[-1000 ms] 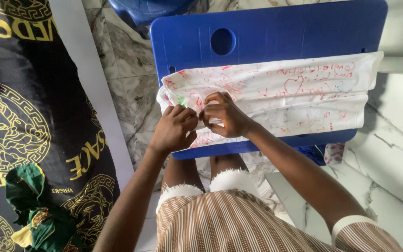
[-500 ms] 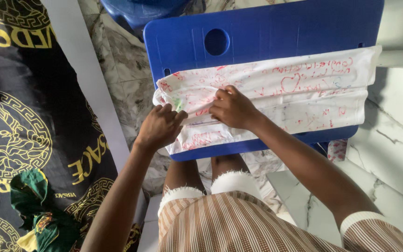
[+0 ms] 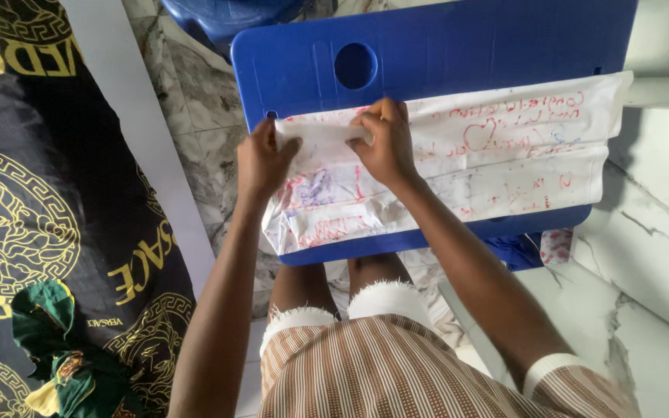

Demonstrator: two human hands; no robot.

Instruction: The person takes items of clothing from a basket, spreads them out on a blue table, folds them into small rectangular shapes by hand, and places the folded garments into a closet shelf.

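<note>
A white cloth (image 3: 505, 155) covered in red scribbles lies folded across a blue plastic table (image 3: 443, 54). My left hand (image 3: 261, 162) pinches the cloth's left end near the table's left edge. My right hand (image 3: 387, 143) grips the same folded edge a little to the right. Between the two hands a narrow white strip of the cloth is pulled taut and lifted toward the far side. Below it the opened-out part shows red and purple marks.
A black fabric with gold patterns (image 3: 32, 224) covers the left side, with a green crumpled cloth (image 3: 63, 356) on it. The floor is white marble tile (image 3: 652, 232). A round hole (image 3: 355, 66) sits in the tabletop. My striped brown shorts (image 3: 381, 371) fill the bottom.
Both hands moved away from me, up the cloth, and lifted its left edge toward the far side, unfolding the left end and uncovering purple and red marks.
</note>
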